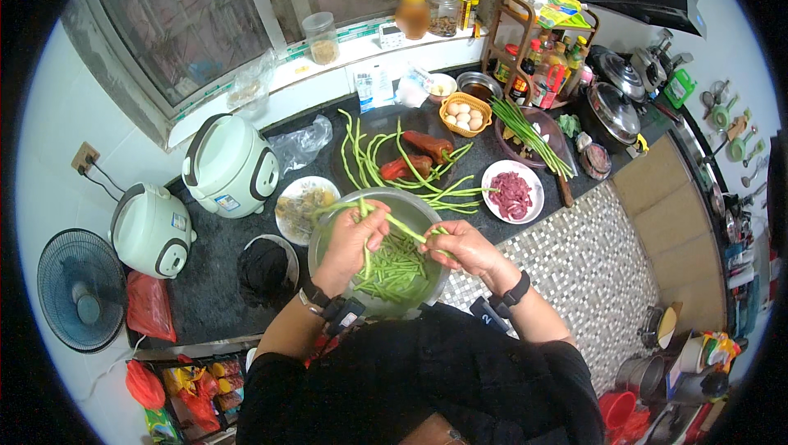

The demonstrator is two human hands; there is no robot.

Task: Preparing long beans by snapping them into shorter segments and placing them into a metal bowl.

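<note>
My left hand (359,236) is closed on one stretch of a long green bean (400,226). My right hand (464,246) pinches the bean's other end, so it runs between both hands. Below them sits a wide metal bowl (420,208) with many short bean pieces (394,274) inside. Beyond the bowl, whole long beans (359,153) lie spread on the dark counter (205,297) beside two red peppers (427,146). A white plate (487,190) of sliced raw red meat (511,196) stands to the right.
Two pale green rice cookers (234,167) and a fan (82,291) are at left. A plate of food (305,205) and a container with a black bag (267,268) flank the bowl. Farther back are an egg basket (465,114), scallions (529,135), a wooden handle (565,190) and a bottle rack (502,38).
</note>
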